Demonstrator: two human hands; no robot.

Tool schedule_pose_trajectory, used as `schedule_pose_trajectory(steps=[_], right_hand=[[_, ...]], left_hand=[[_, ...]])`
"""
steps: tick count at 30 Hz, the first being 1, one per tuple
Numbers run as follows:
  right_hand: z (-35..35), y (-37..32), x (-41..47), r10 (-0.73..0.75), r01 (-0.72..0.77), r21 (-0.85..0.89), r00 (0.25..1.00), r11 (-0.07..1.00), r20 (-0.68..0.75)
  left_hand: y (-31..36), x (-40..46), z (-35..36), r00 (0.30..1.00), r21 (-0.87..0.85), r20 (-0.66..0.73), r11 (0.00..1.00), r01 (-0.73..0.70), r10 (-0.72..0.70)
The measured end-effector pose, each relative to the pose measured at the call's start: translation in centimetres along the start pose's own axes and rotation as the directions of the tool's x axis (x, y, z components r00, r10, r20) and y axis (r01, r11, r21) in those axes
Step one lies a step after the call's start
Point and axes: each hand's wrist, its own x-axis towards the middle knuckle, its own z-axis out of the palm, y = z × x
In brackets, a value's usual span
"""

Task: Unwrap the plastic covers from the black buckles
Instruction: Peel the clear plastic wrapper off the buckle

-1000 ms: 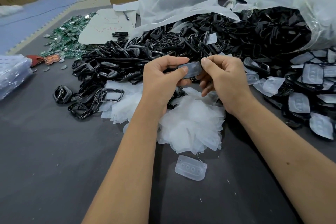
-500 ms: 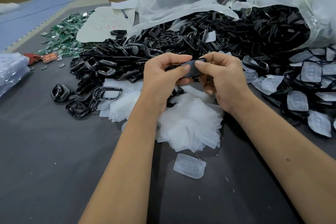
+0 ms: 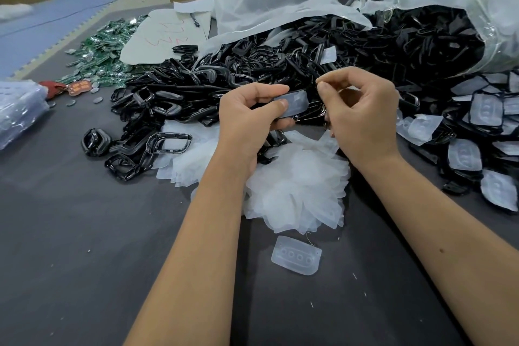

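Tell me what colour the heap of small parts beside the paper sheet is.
Green, seen in the head view.

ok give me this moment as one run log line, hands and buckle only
left hand: grips covered buckle | right hand: thumb and forefinger pinched together near buckle's right end, what they hold unclear | cover: on buckle

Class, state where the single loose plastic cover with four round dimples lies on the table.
In the head view, the loose plastic cover lies alone on the dark table, between the forearms, just below the white cover pile.
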Motion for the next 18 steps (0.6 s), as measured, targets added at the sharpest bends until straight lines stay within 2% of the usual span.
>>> schedule_pose_trajectory(steps=[4, 18], right_hand=[[0.38, -0.33, -0.45, -0.112, 0.117, -0.061, 0.991, 0.991, 0.074], [0.20, -0.87, -0.37, -0.185, 0.198, -0.091, 0.973, 0.976, 0.136]], left_hand=[[-0.05, 0.01, 0.09, 1.000, 0.008, 0.012, 1.000, -0.016, 0.016], [-0.23, -0.05, 0.13, 0.999, 0.087, 0.021, 0.995, -0.045, 0.043]])
